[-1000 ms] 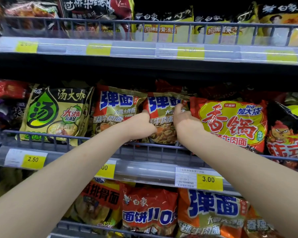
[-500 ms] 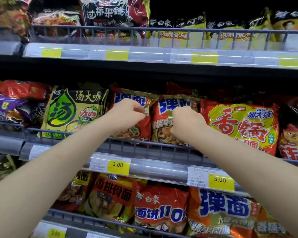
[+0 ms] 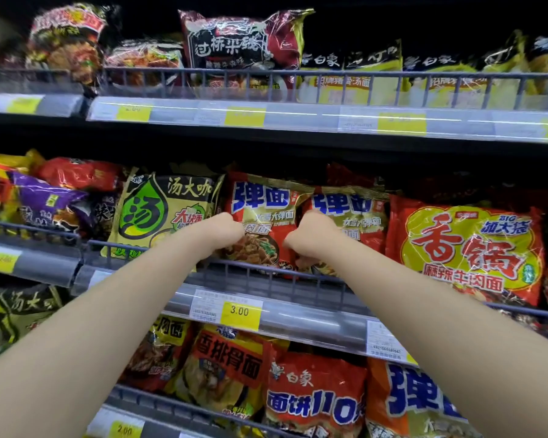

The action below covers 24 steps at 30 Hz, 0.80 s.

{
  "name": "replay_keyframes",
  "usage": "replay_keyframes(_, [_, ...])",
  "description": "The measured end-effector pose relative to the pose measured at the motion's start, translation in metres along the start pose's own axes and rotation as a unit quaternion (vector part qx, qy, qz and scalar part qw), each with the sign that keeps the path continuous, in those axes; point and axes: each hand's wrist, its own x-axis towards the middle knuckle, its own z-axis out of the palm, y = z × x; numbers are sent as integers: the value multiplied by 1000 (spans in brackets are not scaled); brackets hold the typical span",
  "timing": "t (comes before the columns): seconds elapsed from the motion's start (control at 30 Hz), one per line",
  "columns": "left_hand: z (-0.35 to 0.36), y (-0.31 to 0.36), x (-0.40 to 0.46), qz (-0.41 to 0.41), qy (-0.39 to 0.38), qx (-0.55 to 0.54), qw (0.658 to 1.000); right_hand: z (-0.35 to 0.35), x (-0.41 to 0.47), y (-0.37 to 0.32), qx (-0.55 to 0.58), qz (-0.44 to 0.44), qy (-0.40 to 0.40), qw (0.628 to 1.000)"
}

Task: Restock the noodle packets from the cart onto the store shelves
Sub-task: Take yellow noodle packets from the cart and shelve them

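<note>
Both hands have slid left along the grey wire-fronted middle shelf [image 3: 298, 276] at frame centre. Left hand [image 3: 217, 233] and right hand [image 3: 314, 238], fingers curled, apparently straighten two red-and-gold plastic noodle packets [image 3: 263, 210]; actual grip unclear.

Two glossy red-and-gold plastic noodle packets with blue characters [image 3: 263, 216] stand upright side by side on the middle wire-fronted store shelf [image 3: 266, 273], their lower edges tucked behind its grey rail. The left one leans slightly left against a green-and-yellow packet; the right one [image 3: 351, 216] overlaps its right edge and stands just beside a large red-and-yellow packet. Each shows a bowl of noodles printed low on its front.
</note>
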Motion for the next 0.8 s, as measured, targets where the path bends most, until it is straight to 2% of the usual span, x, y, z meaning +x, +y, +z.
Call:
replay_keyframes(0.07, [-1, 1, 3, -9, 6, -8, 1000, 3, 2, -2, 35, 19, -21, 999])
replay_keyframes(0.37, [2, -12, 13, -15, 0, -47, 999, 7, 12, -3, 43, 50, -33, 997])
replay_keyframes(0.53, [5, -15, 12, 18, 22, 9, 1000, 10, 17, 0, 44, 38, -41, 997])
replay_keyframes(0.8, [7, -14, 16, 20, 20, 52, 998, -8, 13, 9, 80, -5, -147, 986])
